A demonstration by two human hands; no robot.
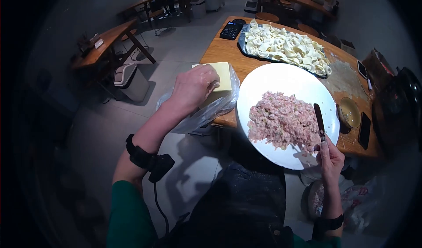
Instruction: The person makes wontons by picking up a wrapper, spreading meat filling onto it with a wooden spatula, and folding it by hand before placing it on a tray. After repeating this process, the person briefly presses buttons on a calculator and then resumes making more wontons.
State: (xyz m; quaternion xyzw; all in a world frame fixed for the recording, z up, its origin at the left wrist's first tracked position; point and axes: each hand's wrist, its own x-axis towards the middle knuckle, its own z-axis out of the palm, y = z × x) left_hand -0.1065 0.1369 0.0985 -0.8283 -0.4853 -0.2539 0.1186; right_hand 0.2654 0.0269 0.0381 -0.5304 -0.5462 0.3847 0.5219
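Observation:
A stack of square pale-yellow wonton wrappers (223, 74) sits in a clear plastic bag (235, 90) at the table's left edge. My left hand (195, 85) lies over the stack, its fingers curled and closed on a wrapper at the top; how many sheets it grips is hidden. Pink minced filling with green bits (283, 120) is heaped on a large white plate (272, 76). My right hand (330, 158) is closed around the handle of a narrow flat spreading knife (319, 119). Its dark blade points away from me, over the filling's right edge.
Folded wontons (281, 43) cover a dark tray (248, 51) behind the plate. A calculator (231, 30) lies to its left. At right are a small bowl (349, 112), a phone (364, 130) and another phone (361, 69). A bin (131, 82) stands on the floor at left.

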